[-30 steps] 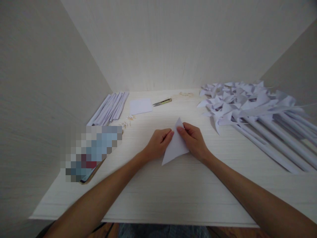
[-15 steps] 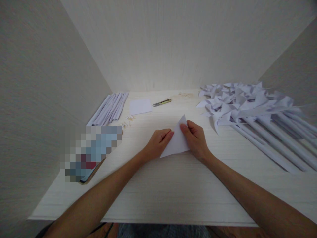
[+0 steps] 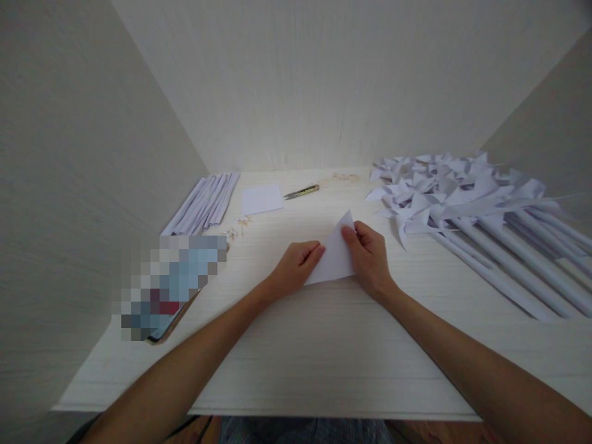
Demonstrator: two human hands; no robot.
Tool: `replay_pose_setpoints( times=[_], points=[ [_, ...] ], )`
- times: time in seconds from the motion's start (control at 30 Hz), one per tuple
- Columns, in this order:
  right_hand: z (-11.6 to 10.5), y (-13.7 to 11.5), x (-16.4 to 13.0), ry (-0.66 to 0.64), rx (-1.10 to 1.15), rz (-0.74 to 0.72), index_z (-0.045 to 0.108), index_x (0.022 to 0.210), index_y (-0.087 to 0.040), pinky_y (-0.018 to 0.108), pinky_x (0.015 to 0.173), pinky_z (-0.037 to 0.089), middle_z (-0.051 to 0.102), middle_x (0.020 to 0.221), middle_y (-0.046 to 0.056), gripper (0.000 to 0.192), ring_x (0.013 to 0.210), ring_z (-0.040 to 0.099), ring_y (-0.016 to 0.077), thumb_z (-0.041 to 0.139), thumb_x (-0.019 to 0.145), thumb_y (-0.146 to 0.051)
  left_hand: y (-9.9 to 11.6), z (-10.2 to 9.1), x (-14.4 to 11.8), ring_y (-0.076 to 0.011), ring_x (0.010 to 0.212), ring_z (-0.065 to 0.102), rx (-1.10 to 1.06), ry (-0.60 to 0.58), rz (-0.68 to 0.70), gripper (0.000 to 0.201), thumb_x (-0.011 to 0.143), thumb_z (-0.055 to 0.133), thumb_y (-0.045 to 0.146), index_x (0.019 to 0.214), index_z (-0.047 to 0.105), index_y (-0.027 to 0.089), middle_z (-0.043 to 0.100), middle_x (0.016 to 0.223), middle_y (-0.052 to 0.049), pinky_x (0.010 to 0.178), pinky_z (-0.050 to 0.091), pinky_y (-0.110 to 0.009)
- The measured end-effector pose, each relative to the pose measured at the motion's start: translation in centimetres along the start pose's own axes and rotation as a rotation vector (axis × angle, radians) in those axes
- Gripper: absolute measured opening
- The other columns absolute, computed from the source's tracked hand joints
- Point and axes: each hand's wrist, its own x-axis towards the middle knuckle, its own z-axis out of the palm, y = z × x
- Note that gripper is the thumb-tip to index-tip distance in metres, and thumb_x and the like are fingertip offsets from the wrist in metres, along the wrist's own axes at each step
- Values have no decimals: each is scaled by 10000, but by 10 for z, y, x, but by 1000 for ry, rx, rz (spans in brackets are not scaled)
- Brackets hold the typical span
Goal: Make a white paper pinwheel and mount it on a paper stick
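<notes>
A white sheet of paper [image 3: 335,256] is held between my two hands above the middle of the table, one corner pointing up and away from me. My left hand [image 3: 296,266] is closed on its left edge, thumb on top. On the right edge, my right hand [image 3: 371,256] pinches the sheet, with the thumb over its face and the fingers behind. The fingers under the paper are partly hidden.
Paper pinwheels [image 3: 430,191] on rolled paper sticks [image 3: 522,259] are heaped at right. Rolled paper tubes [image 3: 203,203], a stack of paper squares [image 3: 262,199], thread snips [image 3: 301,192] and small pale bits [image 3: 238,227] lie farther back. A blurred-out phone [image 3: 185,283] lies at left.
My right hand and the paper have shifted slightly to the right, and the sheet's lower corner has risen a little. My left hand stays almost in place.
</notes>
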Motion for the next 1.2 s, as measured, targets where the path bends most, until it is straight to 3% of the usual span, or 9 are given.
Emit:
replay_pose_setpoints(
  times=[0.13, 0.33, 0.53, 0.77, 0.93, 1.2],
  points=[
    [0, 0, 0, -5, -5, 10, 329, 553, -200, 219, 388, 198, 298, 503, -46, 320, 459, 270, 82, 447, 775, -397, 1, 1, 0, -73, 470, 267, 67, 17, 39, 338, 811, 323, 354, 520, 276, 189, 269, 483, 55, 443, 199, -221],
    [-3, 3, 3, 70, 10, 6, 316, 547, -204, 228, 394, 195, 283, 498, -53, 322, 449, 254, 83, 460, 774, -382, -1, 0, 2, -71, 448, 283, 7, -30, -23, 343, 807, 325, 386, 527, 294, 189, 291, 477, 58, 431, 212, -215],
    [-3, 7, 4, 59, 8, 17, 335, 564, -207, 231, 396, 198, 294, 499, -52, 305, 445, 275, 88, 450, 782, -387, 0, -1, 0, -70, 446, 264, 101, -10, 55, 336, 805, 316, 346, 511, 272, 191, 265, 468, 58, 430, 196, -214],
    [-5, 7, 7, 135, 37, 2, 309, 557, -213, 229, 381, 192, 274, 493, -58, 322, 431, 249, 85, 461, 775, -393, -2, -1, 0, -74, 423, 307, 12, -55, -29, 360, 816, 301, 404, 526, 309, 191, 322, 430, 61, 424, 226, -212],
    [-5, 4, 8, 135, 39, 9, 315, 552, -212, 230, 377, 174, 274, 488, -58, 314, 427, 240, 83, 462, 776, -377, -1, -2, -2, -73, 443, 281, 93, 9, 53, 342, 813, 314, 347, 509, 280, 193, 292, 446, 58, 434, 205, -216],
    [-8, 6, 9, 202, 76, -3, 338, 558, -210, 235, 387, 183, 284, 496, -55, 297, 440, 253, 87, 472, 778, -358, -1, -1, -1, -77, 451, 291, 20, 7, 12, 344, 821, 315, 368, 525, 287, 194, 304, 457, 58, 444, 215, -217]
  ],
)
